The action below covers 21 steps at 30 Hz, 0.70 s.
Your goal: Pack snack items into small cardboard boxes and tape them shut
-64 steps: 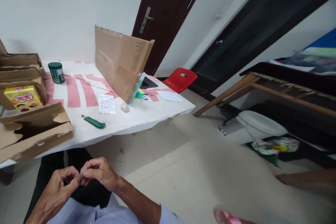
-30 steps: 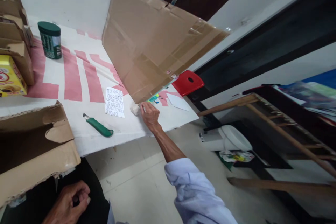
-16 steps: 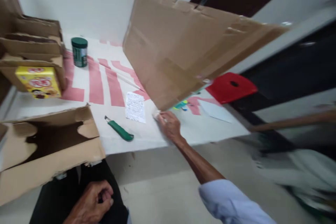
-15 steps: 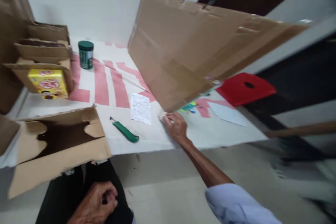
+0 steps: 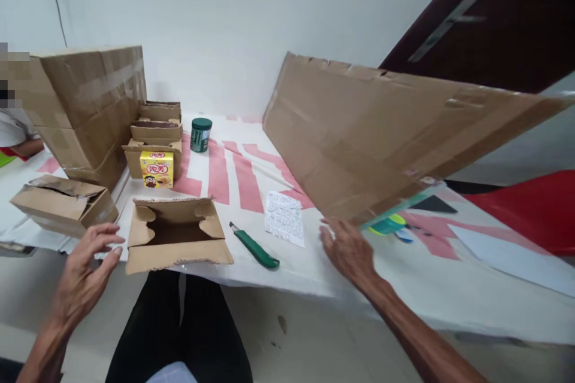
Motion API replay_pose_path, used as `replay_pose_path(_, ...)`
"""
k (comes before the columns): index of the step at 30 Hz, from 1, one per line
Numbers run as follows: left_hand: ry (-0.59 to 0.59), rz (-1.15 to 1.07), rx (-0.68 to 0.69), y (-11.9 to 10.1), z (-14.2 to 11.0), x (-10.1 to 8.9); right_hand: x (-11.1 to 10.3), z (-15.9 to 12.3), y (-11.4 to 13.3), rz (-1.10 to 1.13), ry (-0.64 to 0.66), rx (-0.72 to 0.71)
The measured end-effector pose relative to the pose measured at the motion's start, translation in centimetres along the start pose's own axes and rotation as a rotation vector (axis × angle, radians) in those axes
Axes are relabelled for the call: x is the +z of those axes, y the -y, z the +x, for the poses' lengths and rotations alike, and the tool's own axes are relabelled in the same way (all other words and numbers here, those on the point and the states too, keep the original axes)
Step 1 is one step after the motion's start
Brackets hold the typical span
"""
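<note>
My left hand (image 5: 87, 269) is raised at the table's front edge with its fingers apart, holding nothing. It is between a flap-topped carton (image 5: 60, 206) and an open cardboard box (image 5: 179, 251) whose dark inside faces up. My right hand (image 5: 353, 251) is at the lower corner of a large leaning cardboard panel (image 5: 350, 131), its fingers loosely stretched and slightly blurred; I see nothing in them. Between the hands lie a green utility knife (image 5: 255, 248), blade end showing, and a white sheet with handwriting-like marks (image 5: 284, 218).
Small open cartons (image 5: 157, 131) stand in a row behind a yellow snack box (image 5: 157, 170). A green-lidded jar (image 5: 200, 134) is farther back. Large taped boxes (image 5: 90, 108) rise at the left; part of another person shows beyond. A red chair (image 5: 534, 212) is right of the table.
My left hand has risen from my lap to the box's left side and opened. My right hand no longer shows the small white scrap at its fingertips. The view has turned left.
</note>
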<state>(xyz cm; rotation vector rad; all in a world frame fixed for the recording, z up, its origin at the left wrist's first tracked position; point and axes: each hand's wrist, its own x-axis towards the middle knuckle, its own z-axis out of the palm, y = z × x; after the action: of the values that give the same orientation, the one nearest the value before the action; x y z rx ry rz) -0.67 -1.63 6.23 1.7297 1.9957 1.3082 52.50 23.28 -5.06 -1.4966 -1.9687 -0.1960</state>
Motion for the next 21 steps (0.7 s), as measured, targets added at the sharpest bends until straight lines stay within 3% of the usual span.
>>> replay_pose_path(3,0.199,0.121,0.129,0.5,4.1,1.0,-1.4,1.9,9.8,0.316,0.016,-0.349)
replay_pose_path(6,0.372,0.291,0.118,-0.2,6.2,2.3,-2.5,3.3,19.7,0.533,0.138,-0.684)
replay_pose_path(9,0.48,0.451,0.051,-1.5,7.2,2.9,-2.7,4.1,26.2,0.545,0.266,-0.934)
replay_pose_path(11,0.522,0.515,0.038,-2.0,7.7,2.9,-2.3,4.6,27.9,0.468,0.36,-0.999)
replay_pose_path(14,0.538,0.591,0.056,-2.4,8.6,2.9,-1.9,5.4,27.6,0.354,0.469,-1.015)
replay_pose_path(21,0.571,0.639,-0.022,-3.0,9.8,4.2,-3.6,5.7,23.3,0.341,0.343,-0.942)
